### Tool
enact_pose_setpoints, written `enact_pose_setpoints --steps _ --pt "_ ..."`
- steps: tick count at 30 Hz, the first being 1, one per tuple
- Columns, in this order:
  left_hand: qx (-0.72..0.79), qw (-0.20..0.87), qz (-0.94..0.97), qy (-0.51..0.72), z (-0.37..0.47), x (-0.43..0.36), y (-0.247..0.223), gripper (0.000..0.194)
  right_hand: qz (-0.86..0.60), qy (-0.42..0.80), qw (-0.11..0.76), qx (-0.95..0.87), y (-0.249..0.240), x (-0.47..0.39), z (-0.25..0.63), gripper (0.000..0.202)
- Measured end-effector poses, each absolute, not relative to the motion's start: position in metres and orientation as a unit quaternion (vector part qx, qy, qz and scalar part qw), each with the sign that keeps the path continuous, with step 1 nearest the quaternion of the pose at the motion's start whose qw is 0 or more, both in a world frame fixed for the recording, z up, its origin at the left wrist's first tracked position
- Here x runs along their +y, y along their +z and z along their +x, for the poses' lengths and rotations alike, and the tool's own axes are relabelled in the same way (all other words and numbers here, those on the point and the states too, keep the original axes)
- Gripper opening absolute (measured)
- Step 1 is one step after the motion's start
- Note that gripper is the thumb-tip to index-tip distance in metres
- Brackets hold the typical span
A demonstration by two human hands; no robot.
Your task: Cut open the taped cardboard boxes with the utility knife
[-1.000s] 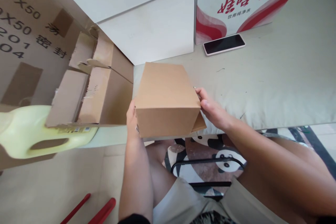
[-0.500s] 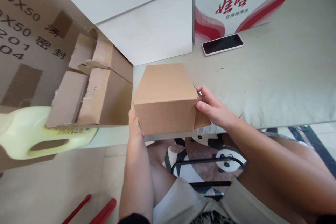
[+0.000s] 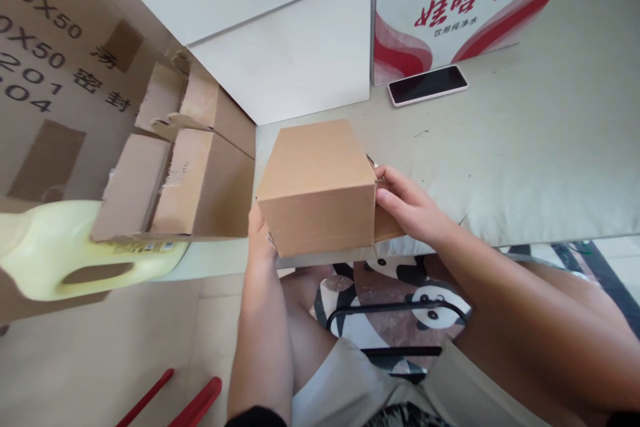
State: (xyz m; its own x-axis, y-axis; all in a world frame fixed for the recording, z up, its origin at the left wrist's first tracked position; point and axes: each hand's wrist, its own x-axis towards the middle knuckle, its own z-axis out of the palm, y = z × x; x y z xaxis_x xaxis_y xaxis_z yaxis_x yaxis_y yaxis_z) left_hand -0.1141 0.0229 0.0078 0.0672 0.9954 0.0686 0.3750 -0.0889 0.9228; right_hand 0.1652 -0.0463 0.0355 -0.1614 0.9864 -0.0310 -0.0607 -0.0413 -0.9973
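Observation:
A plain brown cardboard box (image 3: pixel 320 157) stands in front of me near the front edge of the pale padded surface. My left hand (image 3: pixel 260 233) is against its left side, with most of the fingers hidden behind the cardboard. On the opposite side my right hand (image 3: pixel 407 203) grips the box's right edge, thumb toward me and fingers curled at the side. Below that hand a brown cardboard flap (image 3: pixel 387 225) sticks out from the box. A small dark-edged piece shows by the right fingertips, too small to name.
A phone (image 3: pixel 429 85) lies beyond the box, before a white-and-red carton (image 3: pixel 450 20). White boxes (image 3: pixel 295 53) stand behind. Opened brown cartons (image 3: pixel 215 180) and a yellow jug (image 3: pixel 50 247) are at left. Red bars (image 3: pixel 197 400) show low at left, above the floor.
The box has turned very slightly between my hands, its right front corner a little higher. Both hands keep their places on it; the whole view has shifted slightly.

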Motion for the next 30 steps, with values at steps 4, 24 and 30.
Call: enact_pose_setpoints --steps 4,24,30 --pt "0.551 0.386 0.615 0.411 -0.1127 0.0209 0.0083 0.048 -0.459 0.551 0.466 -0.518 0.0349 -0.0470 0.1650 0.041" --pt "0.562 0.357 0.625 0.408 -0.1114 0.0224 0.0119 0.042 -0.476 0.460 0.478 -0.577 0.0358 -0.0466 0.1659 0.023" --pt "0.558 0.357 0.632 0.403 -0.1126 0.0214 0.0124 0.042 -0.479 0.461 0.474 -0.577 0.0352 -0.0467 0.1661 0.026"
